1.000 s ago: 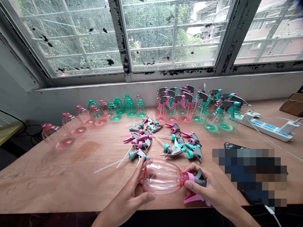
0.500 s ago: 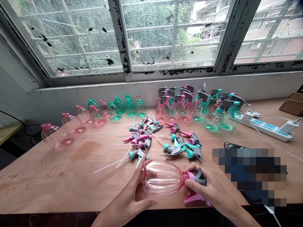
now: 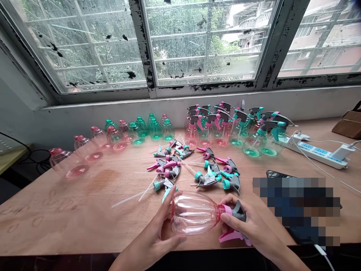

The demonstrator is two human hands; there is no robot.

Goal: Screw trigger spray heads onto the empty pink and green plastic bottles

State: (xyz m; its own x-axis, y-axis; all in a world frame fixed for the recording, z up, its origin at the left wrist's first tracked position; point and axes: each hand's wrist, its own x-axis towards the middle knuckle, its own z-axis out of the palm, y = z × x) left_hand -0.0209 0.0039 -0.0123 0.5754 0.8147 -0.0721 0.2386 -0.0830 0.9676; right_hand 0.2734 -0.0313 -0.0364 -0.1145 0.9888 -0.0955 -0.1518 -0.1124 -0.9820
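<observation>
A clear pink bottle lies sideways above the front of the table, its base to the left. Its neck joins a pink-and-grey spray head, whose pink trigger hangs down. My right hand pinches the pink collar between thumb and fingers. Around the bottle's base, my left hand is spread, index finger along the upper side and thumb apart below; its other fingers are partly hidden. Beyond the bottle lies a pile of loose spray heads, pink or teal with grey, with thin clear tubes.
Open-topped bottles, pink and green, stand at the back left. Several bottles with spray heads stand at the back right. A white power strip, cables and a phone, partly blurred out, lie on the right.
The bottle's base end has dipped very slightly. The fingers behind it show less through the plastic. My right hand keeps its place on the collar.
</observation>
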